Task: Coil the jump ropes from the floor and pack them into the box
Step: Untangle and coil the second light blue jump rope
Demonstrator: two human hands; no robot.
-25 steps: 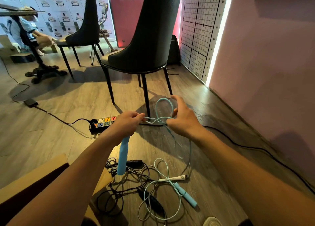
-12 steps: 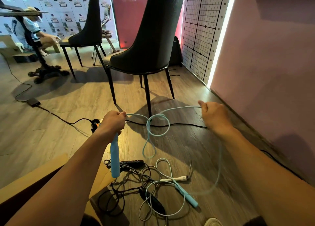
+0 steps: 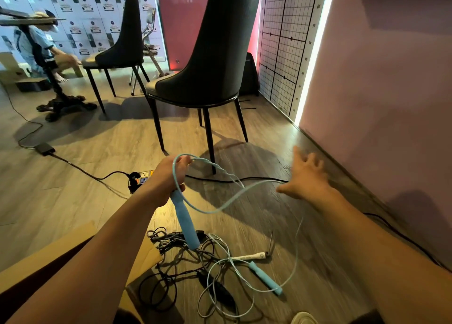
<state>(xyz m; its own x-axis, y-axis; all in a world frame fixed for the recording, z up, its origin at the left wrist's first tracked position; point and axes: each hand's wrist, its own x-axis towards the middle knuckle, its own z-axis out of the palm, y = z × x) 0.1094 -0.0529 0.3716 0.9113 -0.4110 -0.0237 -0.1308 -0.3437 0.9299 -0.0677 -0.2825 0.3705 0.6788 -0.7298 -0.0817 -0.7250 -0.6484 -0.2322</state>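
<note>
My left hand (image 3: 168,179) grips the top of a light blue jump rope handle (image 3: 184,222) together with a loop of its pale blue cord (image 3: 220,210). The cord arcs right to the thumb of my right hand (image 3: 307,177), which is blurred with fingers spread. From there it drops to the second blue handle (image 3: 265,277) on the floor. A black jump rope (image 3: 215,290) and a white handle (image 3: 247,257) lie tangled below. The cardboard box (image 3: 61,246) sits at lower left, partly behind my left arm.
A black chair (image 3: 208,66) stands just beyond my hands, with a second chair (image 3: 122,47) farther back. A power strip (image 3: 141,177) and black cables cross the wooden floor. A pink wall (image 3: 379,103) closes the right side. A person sits at far left.
My hands were together at the cord, then my right hand drew the cord out to the right and spread its fingers. A loop now lies over my left hand.
</note>
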